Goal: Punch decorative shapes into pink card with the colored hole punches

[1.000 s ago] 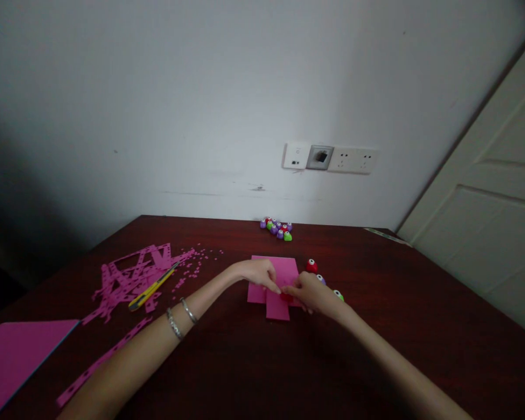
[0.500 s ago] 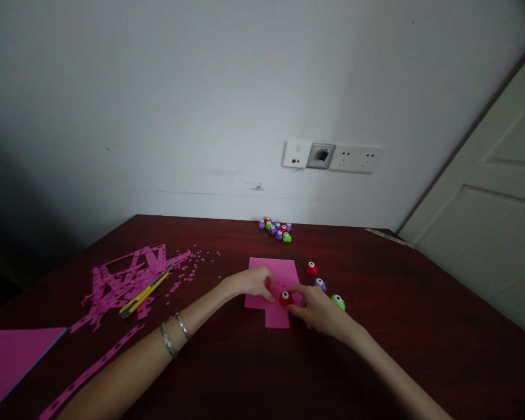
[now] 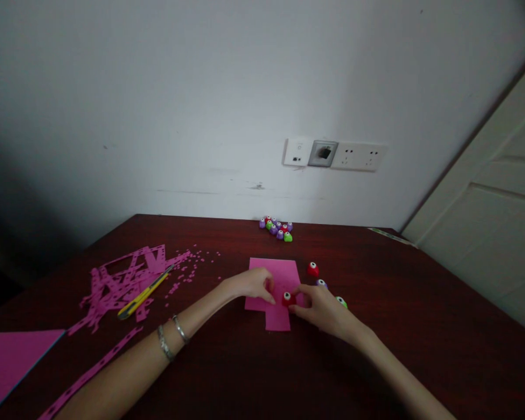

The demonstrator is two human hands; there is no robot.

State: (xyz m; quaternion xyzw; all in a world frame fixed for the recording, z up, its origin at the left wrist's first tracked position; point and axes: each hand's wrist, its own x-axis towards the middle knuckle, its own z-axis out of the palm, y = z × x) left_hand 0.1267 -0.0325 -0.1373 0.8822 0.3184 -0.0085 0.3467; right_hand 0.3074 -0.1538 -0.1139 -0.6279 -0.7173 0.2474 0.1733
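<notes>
A pink foam sheet (image 3: pixel 276 274) with a notch cut from its near corners lies flat on the dark red table (image 3: pixel 420 326). My left hand (image 3: pixel 251 285) rests on the sheet's left part, fingers curled and pressing it down. My right hand (image 3: pixel 321 307) pinches a small red punch (image 3: pixel 287 299) that sits on the sheet's near right part. Beside that hand stand another red punch (image 3: pixel 312 269), a purple punch (image 3: pixel 321 283) and a green punch (image 3: pixel 341 301), the last two partly hidden by my fingers.
A cluster of several small coloured punches (image 3: pixel 276 228) sits at the table's far edge by the wall. At the left lie punched pink strips (image 3: pixel 126 277), pink scraps, a yellow utility knife (image 3: pixel 145 293) and another pink sheet (image 3: pixel 9 359). Wall sockets (image 3: pixel 332 155) hang above; a door (image 3: pixel 490 204) stands right.
The red punch, hidden under my fingers a second ago, now shows on the sheet in my right hand's pinch. The view has shifted slightly; both hands have stayed on the sheet.
</notes>
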